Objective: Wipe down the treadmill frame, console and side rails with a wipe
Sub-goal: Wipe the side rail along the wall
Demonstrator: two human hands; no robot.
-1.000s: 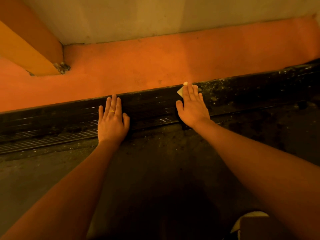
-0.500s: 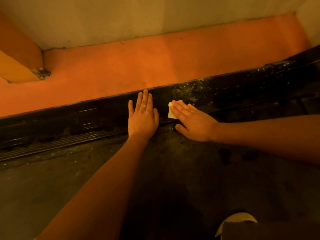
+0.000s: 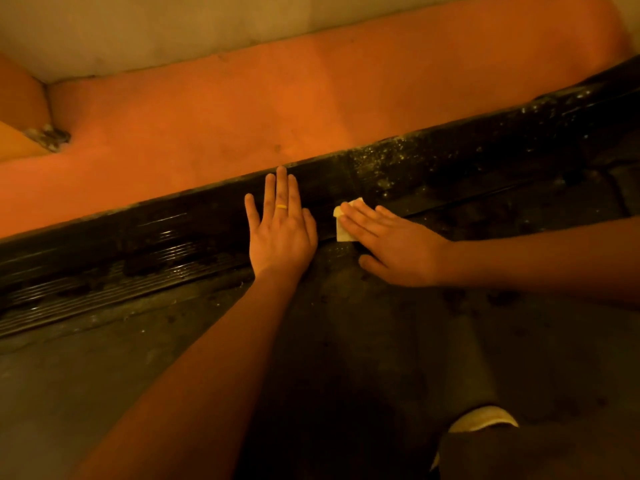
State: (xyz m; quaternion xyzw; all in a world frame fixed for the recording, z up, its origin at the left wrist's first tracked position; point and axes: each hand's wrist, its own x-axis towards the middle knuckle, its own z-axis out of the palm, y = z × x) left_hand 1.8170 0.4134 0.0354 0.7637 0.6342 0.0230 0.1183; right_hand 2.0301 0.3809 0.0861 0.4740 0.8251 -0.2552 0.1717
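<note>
Pressing down with straight, flat fingers [image 3: 360, 221], the right hand [image 3: 398, 249] pins a small pale folded wipe [image 3: 343, 234] against the inner edge of the dusty black ribbed side rail [image 3: 138, 244], where it meets the dark treadmill belt [image 3: 346, 341]. Just beside it, the left hand [image 3: 280, 237], wearing a yellow ring [image 3: 281, 206], rests palm-down on the rail with its fingers extended, holding nothing. Beyond the rail lies the orange floor [image 3: 311, 98].

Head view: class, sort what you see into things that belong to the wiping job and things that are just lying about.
Belongs to the job: wipe; right hand, pressing it flat on the side rail; left hand, resting flat on that rail.
Just there: orange floor; wall; shoe toe; debris in the floor corner.
</note>
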